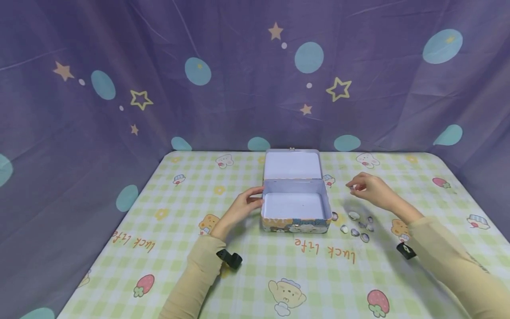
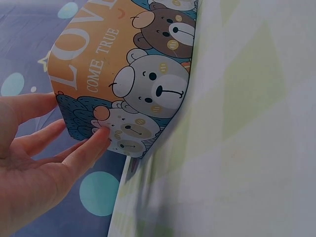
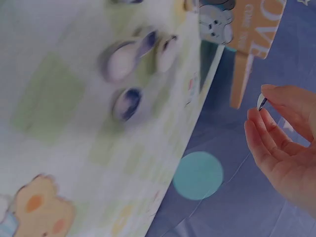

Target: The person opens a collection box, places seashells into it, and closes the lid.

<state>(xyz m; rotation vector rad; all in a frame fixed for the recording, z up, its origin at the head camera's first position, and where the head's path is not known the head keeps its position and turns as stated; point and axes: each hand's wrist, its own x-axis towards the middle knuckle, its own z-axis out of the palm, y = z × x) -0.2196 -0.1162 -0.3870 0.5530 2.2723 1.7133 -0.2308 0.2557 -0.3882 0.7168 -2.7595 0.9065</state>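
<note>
A tin box (image 1: 295, 226) with cartoon bears stands on the table, its hinged lid (image 1: 292, 165) raised at the back and its white inside showing. My left hand (image 1: 241, 207) touches the box's left side. In the left wrist view, outstretched fingers (image 2: 91, 150) rest against the printed wall. Right of the box and above the table, my right hand (image 1: 373, 190) pinches a small seashell (image 3: 261, 101) between thumb and fingertips. Several purple-and-white seashells (image 1: 354, 232) lie on the cloth below that hand, one close to the box's right side.
A green-and-white checked tablecloth (image 1: 167, 248) with cartoon prints covers the table. Behind and at the sides hangs a purple curtain (image 1: 239, 115) with stars and blue ovals. Both wrists wear a small black camera mount (image 1: 230, 258).
</note>
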